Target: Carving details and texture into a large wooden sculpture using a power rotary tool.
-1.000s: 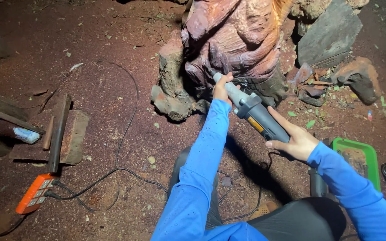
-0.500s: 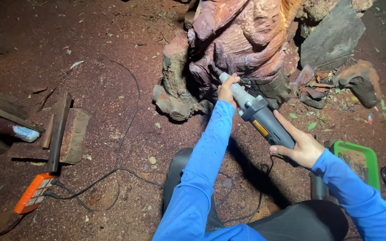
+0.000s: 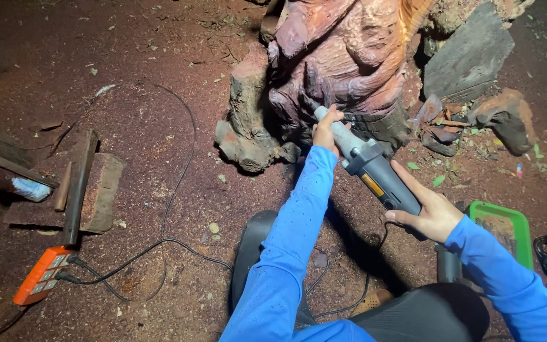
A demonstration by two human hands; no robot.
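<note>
A grey hand-held power grinder (image 3: 375,172) points up and left at the base of a large reddish carved wood stump (image 3: 340,63). My left hand (image 3: 326,130) grips the tool's narrow front end, right against the carving. Around the rear of the tool's body my right hand (image 3: 428,212) is closed. Both arms wear bright blue sleeves. The tool's tip is hidden behind my left hand.
An orange power strip (image 3: 40,275) with black cables lies at the lower left. A brick (image 3: 99,193) with wooden sticks sits at left. A green tray (image 3: 520,231) lies at right, dark stones (image 3: 470,54) at upper right. Red sawdust covers the ground.
The view has shifted slightly, so the carving sits a little higher and to the right. Both hands keep their hold on the grinder against the stump's base.
</note>
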